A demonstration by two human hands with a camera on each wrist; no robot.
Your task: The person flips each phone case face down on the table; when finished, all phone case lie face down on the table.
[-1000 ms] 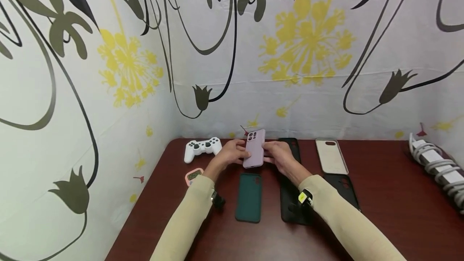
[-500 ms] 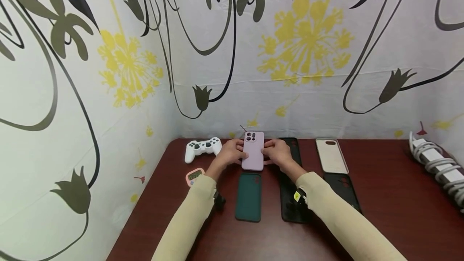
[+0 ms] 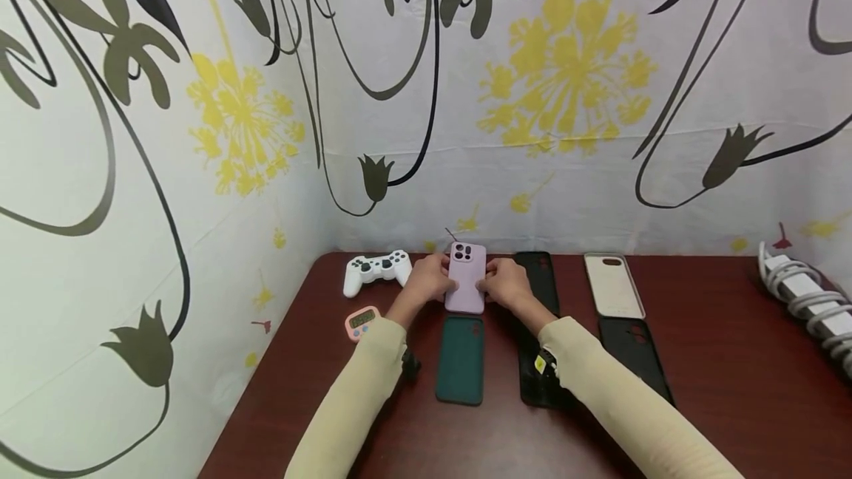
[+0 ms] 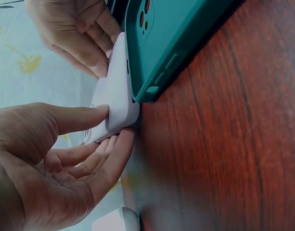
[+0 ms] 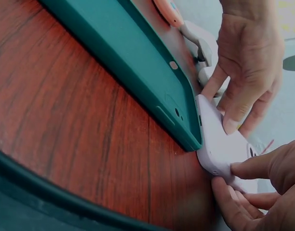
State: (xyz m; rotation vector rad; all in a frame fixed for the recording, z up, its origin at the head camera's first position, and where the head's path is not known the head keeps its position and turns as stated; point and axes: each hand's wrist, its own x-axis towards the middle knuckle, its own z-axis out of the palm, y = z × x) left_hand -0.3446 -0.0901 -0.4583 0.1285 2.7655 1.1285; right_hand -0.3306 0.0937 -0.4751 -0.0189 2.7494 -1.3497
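Note:
A lilac phone case (image 3: pixel 467 279), its back with the camera cutouts facing up, lies at the far side of the table just beyond a green phone case (image 3: pixel 460 361). My left hand (image 3: pixel 428 278) pinches its left edge, thumb on the back and fingers below. On the opposite edge my right hand (image 3: pixel 507 283) grips it the same way. In the left wrist view the lilac case (image 4: pixel 117 91) sits against the end of the green case (image 4: pixel 162 38), which lies with its hollow side up. The lilac case's underside is hidden.
Left of the hands are a white game controller (image 3: pixel 378 270) and a pink timer (image 3: pixel 362 321). On the right lie black phone cases (image 3: pixel 538 272) (image 3: pixel 635 346), partly under the right arm, and a cream case (image 3: pixel 614 287). A power strip (image 3: pixel 805 301) wrapped in cord is at the far right.
The lilac case was tilted and raised a second ago; both hands have straightened it and lowered it to the table behind the green case. The view has shifted slightly.

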